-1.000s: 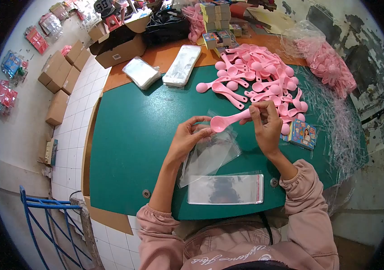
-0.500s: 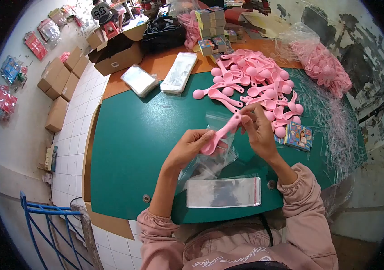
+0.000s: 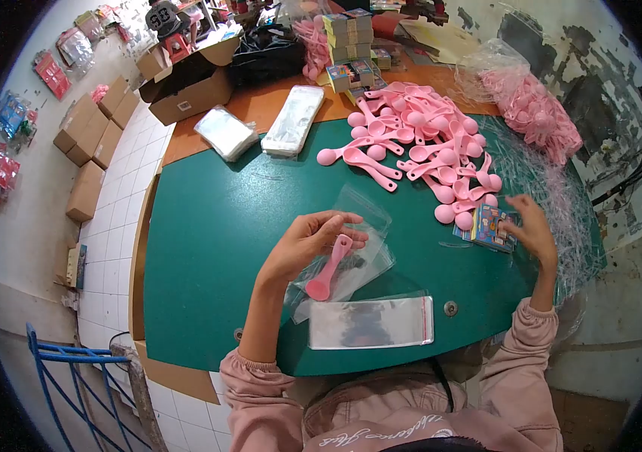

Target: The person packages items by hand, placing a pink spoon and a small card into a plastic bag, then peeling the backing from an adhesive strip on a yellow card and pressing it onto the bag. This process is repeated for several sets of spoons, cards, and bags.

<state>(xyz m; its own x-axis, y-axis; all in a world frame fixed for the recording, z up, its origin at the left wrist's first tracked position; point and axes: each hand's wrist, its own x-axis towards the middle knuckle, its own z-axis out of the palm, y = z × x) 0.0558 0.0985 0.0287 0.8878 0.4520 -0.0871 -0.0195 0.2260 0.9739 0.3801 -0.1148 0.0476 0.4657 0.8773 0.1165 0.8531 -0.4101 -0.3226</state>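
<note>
My left hand point(image 3: 313, 242) hovers over clear plastic bags point(image 3: 362, 265), its fingers loosely spread. Just beneath its fingers is a pink measuring spoon point(image 3: 326, 275), handle end upward and bowl toward me; I see no firm grip on it. At the right, my right hand point(image 3: 533, 232) is at a small stack of colourful printed cards point(image 3: 486, 228), thumb and forefinger apart beside it. Part of the stack is covered by that hand. A clear flat sleeve with a red strip point(image 3: 370, 322) lies nearest my body.
Many pink spoons are heaped point(image 3: 426, 128) on the green table point(image 3: 208, 226). Behind stand two stacks of clear sleeves point(image 3: 294, 120), banded card stacks point(image 3: 349, 45) and an open carton point(image 3: 193, 90). A bag of pink spoons point(image 3: 535, 113) and plastic scraps line the right side.
My right hand has left the pink spoon and moved right to the card stack. The spoon has dropped lower, toward the bags, and my left fingers have loosened around it.
</note>
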